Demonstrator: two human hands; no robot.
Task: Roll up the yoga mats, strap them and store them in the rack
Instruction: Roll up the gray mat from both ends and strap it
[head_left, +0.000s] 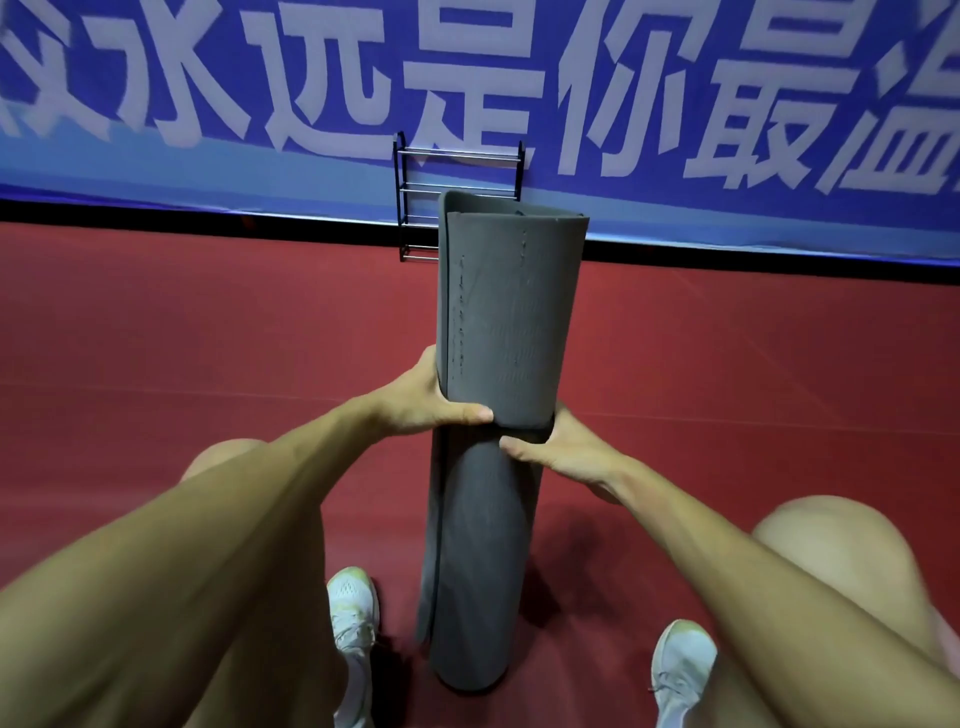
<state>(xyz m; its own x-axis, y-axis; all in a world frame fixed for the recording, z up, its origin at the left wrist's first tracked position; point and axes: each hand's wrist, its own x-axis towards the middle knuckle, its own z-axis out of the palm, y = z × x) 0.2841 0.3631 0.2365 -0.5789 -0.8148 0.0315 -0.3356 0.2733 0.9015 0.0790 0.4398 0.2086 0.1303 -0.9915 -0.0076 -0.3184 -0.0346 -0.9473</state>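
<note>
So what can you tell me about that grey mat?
The yoga mat is dark grey and foam-like, with a faint ribbed texture. It is rolled into a tube that is looser at the top. It stands upright on the red floor between the person's shoes. The left hand and right hand grip it at mid-height.

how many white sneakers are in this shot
2. One white mesh sneaker is on the red floor just left of the upright dark grey rolled yoga mat; the other sneaker is to the mat's right, lower in the frame. Limbs hide part of each.
</note>
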